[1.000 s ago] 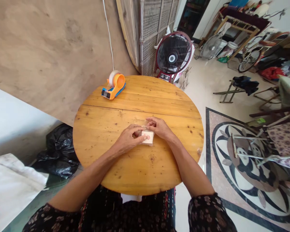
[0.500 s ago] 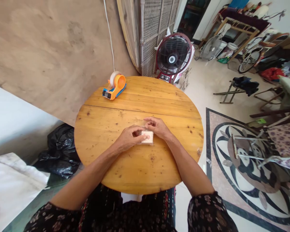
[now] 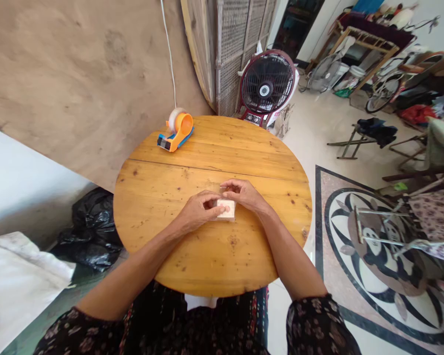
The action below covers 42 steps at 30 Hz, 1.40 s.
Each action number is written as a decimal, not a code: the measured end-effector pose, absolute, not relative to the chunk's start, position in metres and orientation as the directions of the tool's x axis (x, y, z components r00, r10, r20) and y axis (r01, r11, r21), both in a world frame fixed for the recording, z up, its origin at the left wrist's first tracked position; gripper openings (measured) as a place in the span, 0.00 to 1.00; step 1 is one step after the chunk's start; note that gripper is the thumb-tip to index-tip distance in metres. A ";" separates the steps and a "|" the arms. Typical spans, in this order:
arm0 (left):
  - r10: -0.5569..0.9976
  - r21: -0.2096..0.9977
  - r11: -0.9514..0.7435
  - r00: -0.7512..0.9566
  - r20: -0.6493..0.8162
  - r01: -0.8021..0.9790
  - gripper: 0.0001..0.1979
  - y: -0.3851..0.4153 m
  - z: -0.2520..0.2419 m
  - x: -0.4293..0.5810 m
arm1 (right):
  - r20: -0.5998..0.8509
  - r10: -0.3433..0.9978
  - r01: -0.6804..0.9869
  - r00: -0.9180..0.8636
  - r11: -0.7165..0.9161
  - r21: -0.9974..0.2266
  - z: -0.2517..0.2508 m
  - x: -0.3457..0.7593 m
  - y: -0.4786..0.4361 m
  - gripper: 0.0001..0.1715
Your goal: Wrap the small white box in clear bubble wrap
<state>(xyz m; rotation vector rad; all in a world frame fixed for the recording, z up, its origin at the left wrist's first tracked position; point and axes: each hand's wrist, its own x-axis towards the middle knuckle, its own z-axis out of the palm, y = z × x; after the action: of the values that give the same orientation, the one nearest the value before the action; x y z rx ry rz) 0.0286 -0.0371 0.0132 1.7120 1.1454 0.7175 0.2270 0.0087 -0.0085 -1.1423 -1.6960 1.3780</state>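
Bright, even daylight with soft shadows, sharp focus at the centre, and strong wide-angle bending toward the edges.

- Just 1 camera, worn on the person's head, looking forward and steeply down over the round table (image 3: pixel 163 197).
- It sits close: both forearms (image 3: pixel 133 276) run up from the bottom edge to the left hand (image 3: pixel 196 213) and right hand (image 3: pixel 246 195) mid-frame.
- Wide lens: the wall (image 3: pixel 77 74) bends at left, the fan (image 3: pixel 266 88) and floor (image 3: pixel 318 128) spread at right.
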 end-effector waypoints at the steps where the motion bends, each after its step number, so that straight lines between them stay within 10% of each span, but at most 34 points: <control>1: 0.919 0.913 -0.136 0.393 -0.029 0.385 0.17 -0.037 0.014 0.029 | -0.031 0.919 0.202 -0.392 0.053 -0.978 -0.008 0.226 0.009 0.18; 42: 0.939 0.930 -0.033 0.331 -0.096 0.366 0.27 -0.037 0.005 0.032 | 0.056 0.909 0.581 -0.414 0.311 -0.752 0.024 0.222 -0.006 0.07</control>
<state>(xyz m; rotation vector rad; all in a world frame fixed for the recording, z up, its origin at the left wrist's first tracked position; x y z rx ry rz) 0.0322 -0.0375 0.0046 1.5953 1.2108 0.7178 0.2223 -0.0058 0.0244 -1.3173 -2.1065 0.9118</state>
